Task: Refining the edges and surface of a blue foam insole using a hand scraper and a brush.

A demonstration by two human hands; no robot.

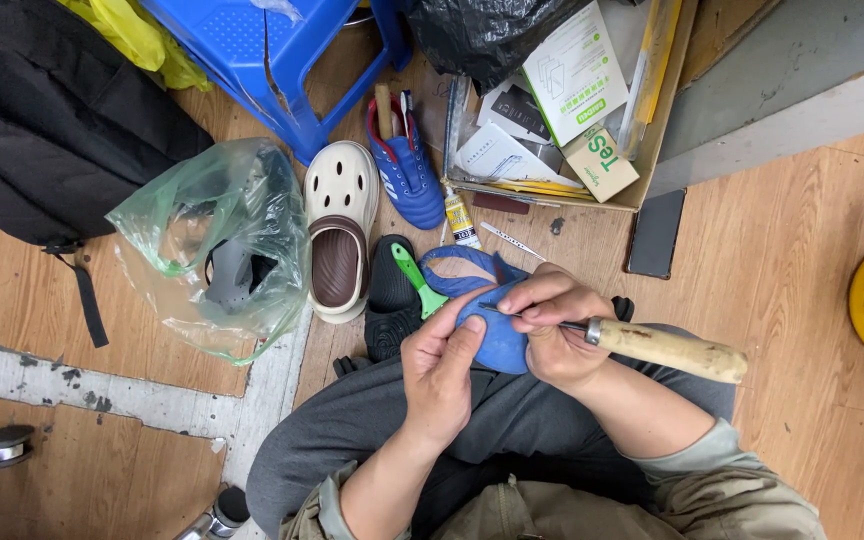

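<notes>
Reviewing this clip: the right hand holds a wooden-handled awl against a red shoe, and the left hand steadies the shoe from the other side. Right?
Not quite: the shoe is blue, not red, as the head view shows. The right hand does hold the wooden-handled awl against it, and the left hand steadies it from the other side.

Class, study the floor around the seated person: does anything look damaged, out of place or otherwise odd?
Yes. The blue plastic stool at the top has a long crack running down its seat. Tool handles stick out of the blue sports shoe beside the cream clog, an odd place for tools. Nothing looks spilled.
</notes>
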